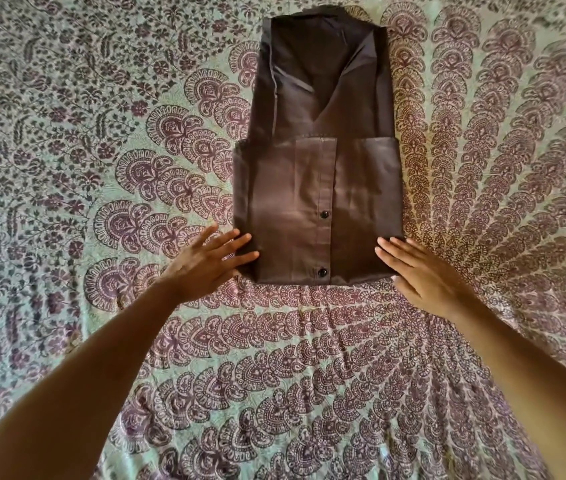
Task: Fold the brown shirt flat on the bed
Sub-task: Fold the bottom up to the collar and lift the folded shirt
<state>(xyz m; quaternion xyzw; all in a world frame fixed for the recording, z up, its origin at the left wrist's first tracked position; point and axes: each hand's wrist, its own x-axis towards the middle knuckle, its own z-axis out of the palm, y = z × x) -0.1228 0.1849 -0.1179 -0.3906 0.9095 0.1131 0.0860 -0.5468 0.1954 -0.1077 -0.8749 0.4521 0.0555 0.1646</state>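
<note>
Head view: brown shirt (pixel 319 157) lies flat on the bed, centre to upper centre of frame, long axis running up the frame. The sides are folded in, making a narrow rectangle. The near part is doubled up over the middle, and its top edge runs straight across about halfway up the shirt. The upper half shows a V where the folded-in panels meet. The far end sits close to the top edge of the frame.

The button placket (pixel 326 188) runs vertically down the near flap, slightly right of its centre. It carries two dark buttons, the upper button (pixel 324 213) and the lower button (pixel 322 271), the latter just above the near fold.

Left hand (pixel 210 263) is at the lower-left corner of the shirt. It is open and palm down with fingers (pixel 248 255) straight and spread. The tips touch the shirt's edge and it grips nothing.

Right hand (pixel 423 275) is at the lower-right corner, also open and palm down. Its fingers (pixel 389 247) are straight and close together, with tips on the shirt's edge, and it holds nothing.

Both bare forearms come in from the bottom corners of the frame.

The bedspread (pixel 101 133) has a purple paisley-and-floral print on pale green and fills the rest of the frame, lightly rippled in the lower part.
</note>
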